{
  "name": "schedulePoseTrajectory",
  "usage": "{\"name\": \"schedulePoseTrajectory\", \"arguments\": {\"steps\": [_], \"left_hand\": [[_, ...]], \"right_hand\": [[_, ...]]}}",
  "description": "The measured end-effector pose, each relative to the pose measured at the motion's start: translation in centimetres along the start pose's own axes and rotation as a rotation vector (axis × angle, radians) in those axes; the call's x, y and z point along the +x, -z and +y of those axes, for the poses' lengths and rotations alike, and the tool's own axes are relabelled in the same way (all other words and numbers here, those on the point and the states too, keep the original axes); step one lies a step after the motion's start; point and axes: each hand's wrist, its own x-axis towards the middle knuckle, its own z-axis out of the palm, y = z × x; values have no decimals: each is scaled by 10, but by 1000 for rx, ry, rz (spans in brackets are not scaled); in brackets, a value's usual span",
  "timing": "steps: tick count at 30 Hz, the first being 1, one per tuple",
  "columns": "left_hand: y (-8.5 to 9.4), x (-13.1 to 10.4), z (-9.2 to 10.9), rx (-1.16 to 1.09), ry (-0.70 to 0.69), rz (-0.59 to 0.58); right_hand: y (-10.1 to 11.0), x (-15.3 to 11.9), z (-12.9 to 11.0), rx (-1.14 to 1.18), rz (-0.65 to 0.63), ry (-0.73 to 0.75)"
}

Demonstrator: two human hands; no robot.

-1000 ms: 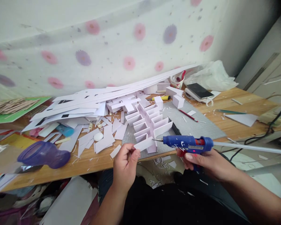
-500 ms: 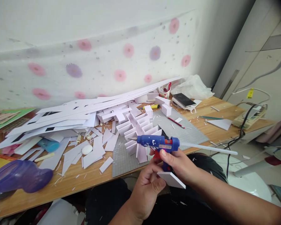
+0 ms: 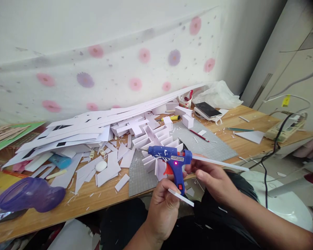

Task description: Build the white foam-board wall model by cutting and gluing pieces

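Left hand (image 3: 163, 210) pinches white piece (image 3: 182, 198) by foot of glue gun (image 3: 176, 166); right hand (image 3: 214, 180) loosely open behind.

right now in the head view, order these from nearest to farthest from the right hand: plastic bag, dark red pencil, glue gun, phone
From the right hand:
1. glue gun: at its fingers, on the left
2. dark red pencil: ahead, on the grey mat
3. phone: beyond the pencil
4. plastic bag: behind the phone
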Motion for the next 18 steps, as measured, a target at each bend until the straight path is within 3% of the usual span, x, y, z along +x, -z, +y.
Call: {"name": "schedulePoseTrajectory", "arguments": {"steps": [3,5,11,18], "left_hand": [[2,1,-1,5,1,19],[3,2,-3,3,5,-7],[4,2,-6,16,17,-58],[6,0,-5,-28,34,-41]], "right_hand": [[10,-4,5,140,256,109],[11,-6,3,176,323,140],[3,-6,-6,107,399,204],[-7,0,1,156,469,210]]}}
